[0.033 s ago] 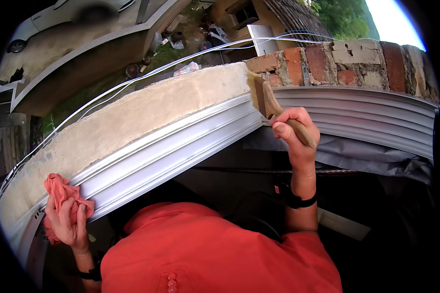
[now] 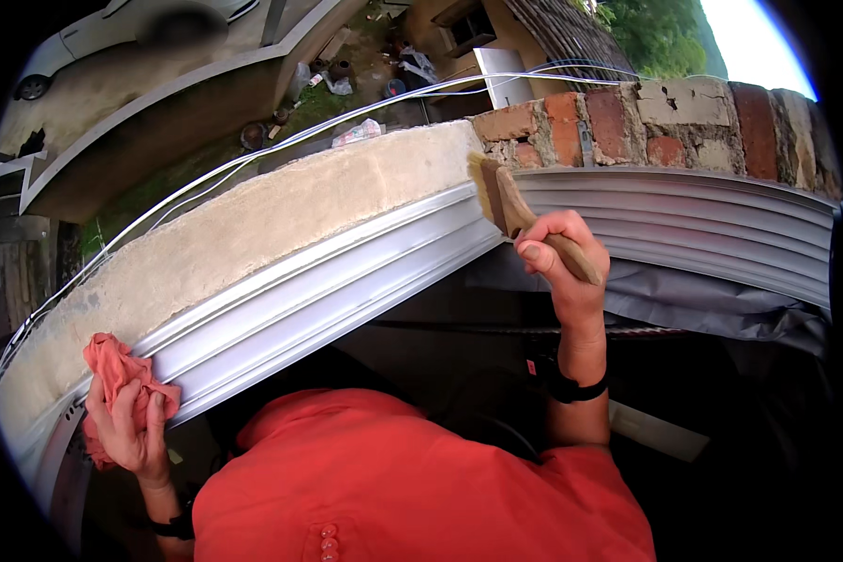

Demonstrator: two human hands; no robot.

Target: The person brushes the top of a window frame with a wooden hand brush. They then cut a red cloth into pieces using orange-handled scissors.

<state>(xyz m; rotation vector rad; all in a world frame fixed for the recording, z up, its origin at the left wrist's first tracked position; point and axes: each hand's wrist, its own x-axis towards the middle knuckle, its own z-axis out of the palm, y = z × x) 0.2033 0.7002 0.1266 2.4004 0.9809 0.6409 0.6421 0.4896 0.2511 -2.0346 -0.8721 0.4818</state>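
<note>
Here's the right hand (image 2: 569, 262), clamped round the wooden handle (image 2: 580, 264) of a flat brush (image 2: 513, 208), thumb and fingers wrapped together on it! The brush reaches out up and to the left of that hand, the butt of its handle poking out past the grip on the lower right. And look at the bristles (image 2: 483, 183), right at the corner where the silver frame (image 2: 347, 281) meets the ribbed panel (image 2: 674, 220), with the pale ledge (image 2: 281, 220) just beyond and the brick wall (image 2: 628, 122) near by on the right!

Over to the far left, well apart from the brush, the left hand (image 2: 131, 431) is clamped on a crumpled red cloth (image 2: 112, 363); that cloth bunches above and around the fingers, at the near left end of the frame, with the ledge right beside it
</note>
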